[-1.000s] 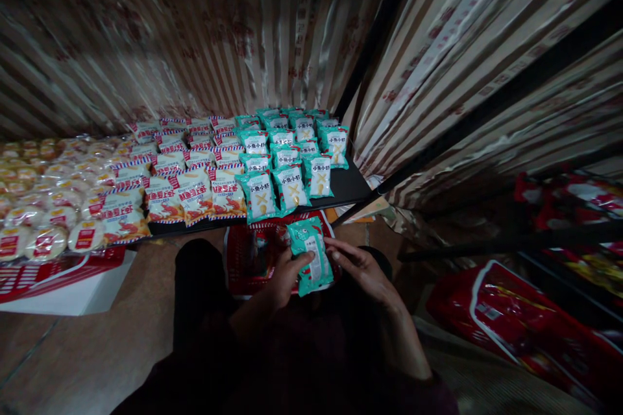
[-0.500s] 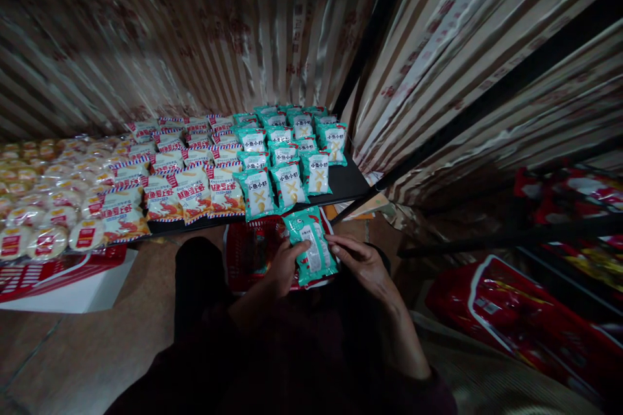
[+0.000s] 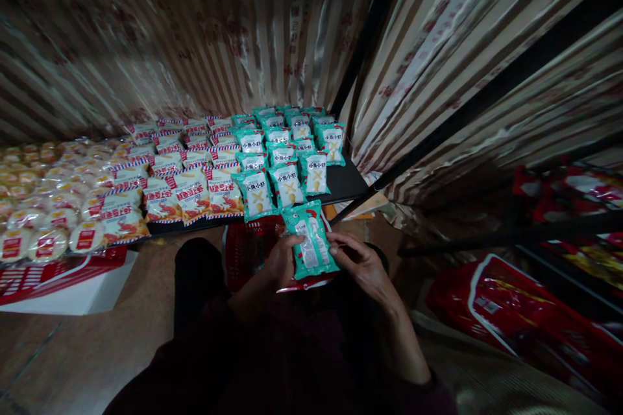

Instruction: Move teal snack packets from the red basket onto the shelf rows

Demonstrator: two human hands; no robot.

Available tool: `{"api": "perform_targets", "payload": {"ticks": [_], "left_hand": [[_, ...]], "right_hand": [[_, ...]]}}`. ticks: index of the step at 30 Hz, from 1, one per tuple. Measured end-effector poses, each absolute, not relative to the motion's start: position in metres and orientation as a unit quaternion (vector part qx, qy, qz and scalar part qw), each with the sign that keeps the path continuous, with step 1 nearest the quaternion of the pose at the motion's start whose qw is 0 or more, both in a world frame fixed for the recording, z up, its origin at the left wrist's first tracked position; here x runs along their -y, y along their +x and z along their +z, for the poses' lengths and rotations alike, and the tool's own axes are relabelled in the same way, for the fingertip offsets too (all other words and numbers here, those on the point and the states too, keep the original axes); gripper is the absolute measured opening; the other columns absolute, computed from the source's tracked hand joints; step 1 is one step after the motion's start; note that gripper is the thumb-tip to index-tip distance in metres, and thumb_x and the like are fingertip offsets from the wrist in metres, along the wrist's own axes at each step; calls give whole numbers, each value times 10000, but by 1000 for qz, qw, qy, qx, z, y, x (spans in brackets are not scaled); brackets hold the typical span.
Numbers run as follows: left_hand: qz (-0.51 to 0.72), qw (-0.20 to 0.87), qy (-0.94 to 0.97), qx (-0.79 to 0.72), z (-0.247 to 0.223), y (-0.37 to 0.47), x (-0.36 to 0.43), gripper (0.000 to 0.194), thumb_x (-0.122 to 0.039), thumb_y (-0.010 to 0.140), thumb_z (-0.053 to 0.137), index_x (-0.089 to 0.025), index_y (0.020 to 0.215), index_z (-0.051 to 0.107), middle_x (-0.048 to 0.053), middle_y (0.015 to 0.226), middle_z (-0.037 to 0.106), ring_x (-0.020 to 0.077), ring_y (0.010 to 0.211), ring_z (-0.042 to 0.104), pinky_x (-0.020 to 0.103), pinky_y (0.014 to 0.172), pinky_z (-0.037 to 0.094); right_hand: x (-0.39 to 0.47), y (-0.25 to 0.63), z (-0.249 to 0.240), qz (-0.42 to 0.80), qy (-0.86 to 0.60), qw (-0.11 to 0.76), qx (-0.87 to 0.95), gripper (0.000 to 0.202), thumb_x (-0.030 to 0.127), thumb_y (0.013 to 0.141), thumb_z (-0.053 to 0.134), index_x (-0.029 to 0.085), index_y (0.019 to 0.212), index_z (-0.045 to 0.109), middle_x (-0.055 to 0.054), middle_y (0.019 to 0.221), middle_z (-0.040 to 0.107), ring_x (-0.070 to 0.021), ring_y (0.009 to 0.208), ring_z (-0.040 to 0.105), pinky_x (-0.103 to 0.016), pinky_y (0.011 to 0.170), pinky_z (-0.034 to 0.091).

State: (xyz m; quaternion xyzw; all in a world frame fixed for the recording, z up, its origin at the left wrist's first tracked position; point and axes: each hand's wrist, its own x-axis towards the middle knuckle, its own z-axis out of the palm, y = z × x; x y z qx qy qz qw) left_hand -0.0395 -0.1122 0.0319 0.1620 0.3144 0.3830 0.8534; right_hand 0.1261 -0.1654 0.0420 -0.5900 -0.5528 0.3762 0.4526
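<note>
A teal snack bag (image 3: 313,243), its printed back facing up, is held between my two hands above a red basket (image 3: 233,253). My left hand (image 3: 281,262) grips its left edge, thumb on top. My right hand (image 3: 363,266) pinches the right edge between thumb and fingers. Just beyond stand several teal snack bags (image 3: 286,183) of the same kind in rows on a black shelf (image 3: 341,183). Left of them are rows of white, red and blue snack bags (image 3: 192,193).
Round wrapped pastries (image 3: 51,241) fill the shelf's left end, over another red basket (image 3: 63,272) and a white box (image 3: 97,298). Black rack posts (image 3: 418,142) slant across the right. A striped curtain (image 3: 195,32) hangs behind. Red packages (image 3: 525,311) lie at right.
The held bag has tilted and shifted slightly upward. My left thumb has slid toward its left edge, and my right fingers have curled further over the right edge.
</note>
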Motion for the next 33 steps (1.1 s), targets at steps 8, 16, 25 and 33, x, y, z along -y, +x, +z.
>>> {"api": "perform_targets", "payload": {"ticks": [8, 16, 25, 33], "left_hand": [[413, 828, 187, -329, 32, -33, 111, 356, -281, 574, 695, -172, 904, 618, 36, 850, 710, 233, 911, 674, 327, 802, 512], [417, 797, 227, -373, 30, -24, 118, 516, -318, 629, 772, -180, 1091, 589, 65, 986, 711, 224, 914, 666, 358, 850, 506], [396, 787, 295, -369, 36, -27, 122, 459, -415, 765, 668, -245, 1189, 624, 41, 1244, 633, 236, 1094, 602, 365, 958, 456], [390, 783, 280, -396, 33, -21, 127, 539, -376, 744, 708, -274, 1258, 585, 26, 1370, 547, 247, 1264, 496, 381, 1071, 365]], "right_hand": [[164, 121, 40, 238, -627, 440, 597, 287, 355, 855, 597, 284, 1129, 647, -54, 1061, 623, -208, 986, 605, -346, 871, 498], [165, 120, 39, 207, -648, 391, 619, 300, 387, 900, 505, 260, 1140, 631, -71, 1018, 659, -220, 894, 632, -355, 815, 513], [172, 125, 45, 325, -654, 351, 586, 522, 482, 871, 538, 243, 1330, 466, -90, 1254, 611, -254, 1103, 606, -404, 948, 476], [173, 123, 44, 371, -665, 361, 538, 702, 488, 781, 651, 232, 1388, 409, -104, 1304, 594, -283, 1129, 602, -420, 938, 503]]}}
